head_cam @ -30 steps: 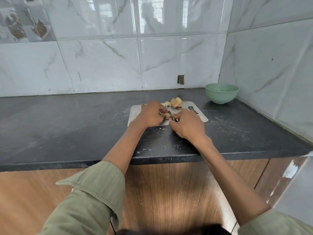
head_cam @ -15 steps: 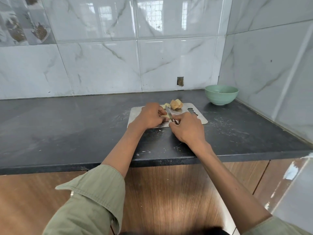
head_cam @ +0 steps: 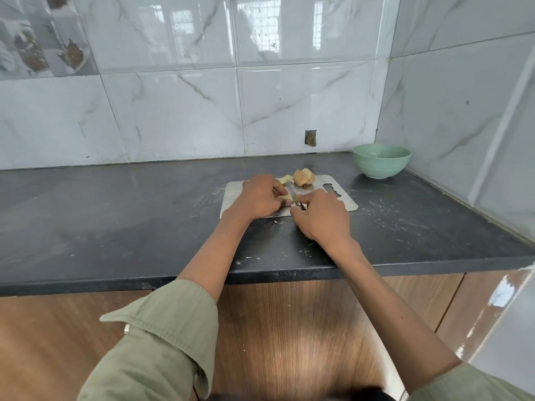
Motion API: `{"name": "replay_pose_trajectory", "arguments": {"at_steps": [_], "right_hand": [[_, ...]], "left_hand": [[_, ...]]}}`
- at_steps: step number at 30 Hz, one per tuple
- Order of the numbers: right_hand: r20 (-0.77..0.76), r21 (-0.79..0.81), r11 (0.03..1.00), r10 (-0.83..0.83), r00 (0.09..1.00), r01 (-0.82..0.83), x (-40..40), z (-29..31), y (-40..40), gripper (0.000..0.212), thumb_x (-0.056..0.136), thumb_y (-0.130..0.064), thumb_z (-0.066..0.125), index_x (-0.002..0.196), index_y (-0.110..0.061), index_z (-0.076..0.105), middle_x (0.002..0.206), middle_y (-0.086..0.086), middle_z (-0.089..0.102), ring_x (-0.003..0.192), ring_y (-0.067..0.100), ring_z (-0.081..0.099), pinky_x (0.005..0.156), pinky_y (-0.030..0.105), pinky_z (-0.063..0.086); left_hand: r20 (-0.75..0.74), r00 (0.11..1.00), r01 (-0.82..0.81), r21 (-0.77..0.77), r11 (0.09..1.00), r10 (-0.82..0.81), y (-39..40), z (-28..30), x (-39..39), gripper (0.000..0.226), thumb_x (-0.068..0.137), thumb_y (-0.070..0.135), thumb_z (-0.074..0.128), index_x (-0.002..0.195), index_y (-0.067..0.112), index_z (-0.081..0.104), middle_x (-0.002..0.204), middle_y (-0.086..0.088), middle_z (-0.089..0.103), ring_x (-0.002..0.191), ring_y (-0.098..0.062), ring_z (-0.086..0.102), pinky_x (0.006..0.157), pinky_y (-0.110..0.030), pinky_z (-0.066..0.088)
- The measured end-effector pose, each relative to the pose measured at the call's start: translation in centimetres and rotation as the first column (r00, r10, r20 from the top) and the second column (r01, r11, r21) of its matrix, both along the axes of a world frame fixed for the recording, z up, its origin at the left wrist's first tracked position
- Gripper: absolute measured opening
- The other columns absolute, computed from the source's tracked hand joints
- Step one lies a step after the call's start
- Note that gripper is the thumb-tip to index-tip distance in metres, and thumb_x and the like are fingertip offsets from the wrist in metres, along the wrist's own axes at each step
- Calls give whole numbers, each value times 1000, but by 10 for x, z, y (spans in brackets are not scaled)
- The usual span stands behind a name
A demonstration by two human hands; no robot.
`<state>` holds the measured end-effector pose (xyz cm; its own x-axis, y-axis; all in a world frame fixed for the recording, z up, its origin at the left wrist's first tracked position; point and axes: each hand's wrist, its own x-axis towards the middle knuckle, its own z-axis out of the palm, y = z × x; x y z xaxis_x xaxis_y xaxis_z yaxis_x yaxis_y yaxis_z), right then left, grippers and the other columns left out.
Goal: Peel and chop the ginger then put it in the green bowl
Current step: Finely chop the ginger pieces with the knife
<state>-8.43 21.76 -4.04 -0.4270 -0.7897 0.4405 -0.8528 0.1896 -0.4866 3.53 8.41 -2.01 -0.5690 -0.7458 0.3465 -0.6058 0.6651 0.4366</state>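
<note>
— Here, what's hidden?
— Left hand (head_cam: 259, 196) curls over a ginger piece (head_cam: 285, 197), mostly covering it; right hand (head_cam: 321, 217) grips a knife (head_cam: 293, 195), handle concealed.
— And open room?
— More ginger (head_cam: 302, 177) at the board's (head_cam: 346, 202) far edge; bowl (head_cam: 381, 160) well apart, by the corner.

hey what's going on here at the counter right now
A person is cutting ginger on a metal cutting board on a dark counter. The left hand holds a small ginger piece down while the right hand works a small knife against it. More ginger chunks wait at the board's far edge. The green bowl sits to the right; whether it holds anything cannot be told.
</note>
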Motion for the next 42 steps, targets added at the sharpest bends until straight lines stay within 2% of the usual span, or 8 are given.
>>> {"name": "replay_pose_trajectory", "arguments": {"at_steps": [7,14,19,22,26,29,36,42], "right_hand": [[28,9,999,44,999,-44,4,6,9,31,93,-42,58,114,-31,76,108,17,66,110,36,56,81,38,45],[-49,80,995,55,997,-51,2,8,-2,27,86,-42,57,93,-23,75,79,4,55,92,34,60,66,33,38],[1,113,991,77,997,-77,-6,11,-8,36,82,-48,54,87,-17,70,74,4,52,85,33,54,65,33,37],[-12,64,997,44,999,-43,-4,3,-7,46,79,-54,49,102,-25,75,89,6,65,97,33,61,67,33,37],[13,49,999,19,1000,-19,-3,1,-6,34,87,-48,58,107,-26,75,99,9,70,99,34,62,70,33,36],[12,43,999,23,1000,-24,-2,2,-4,31,88,-45,60,107,-26,76,100,10,70,100,34,62,71,33,37],[40,-21,997,71,997,-70,-2,3,3,38,89,-48,58,120,-35,76,103,12,73,103,35,63,86,40,54],[30,-17,995,98,995,-98,-1,4,6,33,90,-44,58,117,-36,77,96,10,72,102,34,62,82,39,53]], "left_hand": [[-22,1000,22,10,1000,-21,-2,-1,-1,20,78,36,88,95,29,81,89,11,77,88,-8,69,93,-40,56],[-27,998,62,6,998,-62,-1,-2,0,15,80,27,87,94,25,82,88,8,77,84,-7,70,86,-35,59],[-45,996,84,28,996,-83,0,1,3,22,79,27,89,75,42,73,75,17,72,79,-1,69,83,-33,61],[-39,995,94,40,995,-93,-2,0,5,12,79,31,88,87,36,81,78,17,74,79,1,69,83,-30,60],[-10,998,65,56,996,-65,-6,1,6,27,80,34,87,105,25,82,98,9,79,88,-3,71,87,-27,58],[-9,999,53,40,998,-53,-6,2,5,27,79,32,87,104,22,82,100,6,79,80,2,65,82,-21,54],[-70,995,71,46,996,-67,1,5,11,26,76,33,90,98,23,83,95,7,79,81,-2,69,87,-30,58],[-78,994,80,42,996,-77,1,7,13,27,77,24,91,101,16,83,97,0,80,75,6,64,80,-19,56]]}}
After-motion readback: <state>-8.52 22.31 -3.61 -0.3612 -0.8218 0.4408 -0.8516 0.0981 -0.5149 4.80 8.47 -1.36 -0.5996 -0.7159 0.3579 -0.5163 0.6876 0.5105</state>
